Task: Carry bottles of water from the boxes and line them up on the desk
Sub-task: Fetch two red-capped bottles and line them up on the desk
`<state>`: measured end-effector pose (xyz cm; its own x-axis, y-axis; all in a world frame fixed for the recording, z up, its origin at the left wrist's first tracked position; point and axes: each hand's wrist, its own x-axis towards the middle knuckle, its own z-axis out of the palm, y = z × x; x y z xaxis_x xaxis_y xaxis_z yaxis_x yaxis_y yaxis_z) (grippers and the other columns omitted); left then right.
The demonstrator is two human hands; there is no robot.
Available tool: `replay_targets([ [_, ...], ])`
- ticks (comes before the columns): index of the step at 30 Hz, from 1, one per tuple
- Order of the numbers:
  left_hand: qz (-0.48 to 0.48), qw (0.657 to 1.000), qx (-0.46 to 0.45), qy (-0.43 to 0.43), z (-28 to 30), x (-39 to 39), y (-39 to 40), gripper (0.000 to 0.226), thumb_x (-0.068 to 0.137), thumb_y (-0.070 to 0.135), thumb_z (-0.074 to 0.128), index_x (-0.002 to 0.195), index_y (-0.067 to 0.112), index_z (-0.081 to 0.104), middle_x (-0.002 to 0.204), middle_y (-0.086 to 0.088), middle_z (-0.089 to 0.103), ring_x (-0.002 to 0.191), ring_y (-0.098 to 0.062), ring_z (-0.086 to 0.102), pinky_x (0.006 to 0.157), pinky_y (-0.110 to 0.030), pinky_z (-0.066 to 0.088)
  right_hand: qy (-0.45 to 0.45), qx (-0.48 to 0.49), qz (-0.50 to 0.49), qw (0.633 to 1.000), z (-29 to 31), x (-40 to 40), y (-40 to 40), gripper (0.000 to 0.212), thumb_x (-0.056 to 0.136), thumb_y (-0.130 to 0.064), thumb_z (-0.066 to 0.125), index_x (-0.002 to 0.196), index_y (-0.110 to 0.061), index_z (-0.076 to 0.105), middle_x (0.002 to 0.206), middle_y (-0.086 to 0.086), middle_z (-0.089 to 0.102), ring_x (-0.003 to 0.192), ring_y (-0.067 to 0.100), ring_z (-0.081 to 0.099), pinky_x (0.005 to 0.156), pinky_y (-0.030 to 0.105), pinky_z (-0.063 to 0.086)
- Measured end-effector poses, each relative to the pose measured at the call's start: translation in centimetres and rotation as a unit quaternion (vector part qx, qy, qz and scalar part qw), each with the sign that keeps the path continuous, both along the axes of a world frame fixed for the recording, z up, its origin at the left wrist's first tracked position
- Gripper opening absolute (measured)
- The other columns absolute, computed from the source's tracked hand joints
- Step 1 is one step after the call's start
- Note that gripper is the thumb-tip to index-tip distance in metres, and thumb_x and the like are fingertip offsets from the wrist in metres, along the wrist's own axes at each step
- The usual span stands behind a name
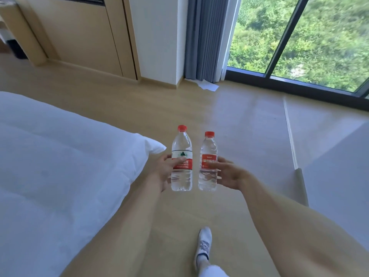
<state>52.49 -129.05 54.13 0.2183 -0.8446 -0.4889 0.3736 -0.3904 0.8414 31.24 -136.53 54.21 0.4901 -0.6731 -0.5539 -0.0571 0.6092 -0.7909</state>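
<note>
Two clear water bottles with red caps and red labels are held upright in front of me, side by side above the wooden floor. My left hand [162, 172] grips the taller bottle [181, 162], fingers wrapped round its label. My right hand [227, 172] holds the shorter bottle [208, 162] the same way. The bottles stand a small gap apart and do not touch. No boxes are in view. A corner of what may be the desk [12, 23] shows at the far top left.
A white bed [60, 156] fills the left side. Wooden cabinets [79, 33] line the far wall, with a grey curtain [205, 37] and a floor-length window [309, 37] to the right. A white sheet of paper [207, 85] lies on the floor by the curtain. My white shoe [203, 244] is below.
</note>
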Motion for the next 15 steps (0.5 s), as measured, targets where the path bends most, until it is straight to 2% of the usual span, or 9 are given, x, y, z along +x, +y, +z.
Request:
replay_targets([
  [4, 0.009, 1.000, 0.006, -0.005, -0.5, 0.3, -6.7, 0.049, 0.080, 0.016, 0.083, 0.123, 0.006, 0.061, 0.098, -0.010, 0.073, 0.090, -0.031, 0.070, 0.091, -0.054, 0.057, -0.009, 0.004, 0.001, 1.000, -1.2, 0.5, -6.9, 0.047, 0.065, -0.013, 0.079, 0.111, -0.016, 0.070, 0.103, 0.006, 0.074, 0.097, 0.025, 0.068, 0.094, 0.043, 0.051],
  [8, 0.028, 0.999, 0.006, -0.017, -0.6, 1.1, -14.8, 0.049, 0.079, 0.017, 0.085, 0.121, 0.008, 0.063, 0.100, -0.011, 0.074, 0.088, -0.029, 0.071, 0.087, -0.051, 0.059, -0.012, 0.005, 0.019, 1.000, -1.8, 1.4, -15.4, 0.046, 0.068, -0.013, 0.078, 0.113, -0.015, 0.070, 0.104, 0.006, 0.073, 0.097, 0.023, 0.069, 0.099, 0.043, 0.049],
  [15, 0.073, 0.997, 0.009, -0.017, 1.0, 2.1, -27.1, 0.044, 0.079, 0.016, 0.084, 0.117, 0.008, 0.064, 0.088, -0.003, 0.074, 0.073, -0.020, 0.071, 0.069, -0.038, 0.061, -0.005, -0.003, 0.063, 0.998, 0.0, 2.5, -28.8, 0.040, 0.070, -0.015, 0.077, 0.109, -0.013, 0.071, 0.100, 0.007, 0.073, 0.094, 0.021, 0.068, 0.087, 0.036, 0.052],
])
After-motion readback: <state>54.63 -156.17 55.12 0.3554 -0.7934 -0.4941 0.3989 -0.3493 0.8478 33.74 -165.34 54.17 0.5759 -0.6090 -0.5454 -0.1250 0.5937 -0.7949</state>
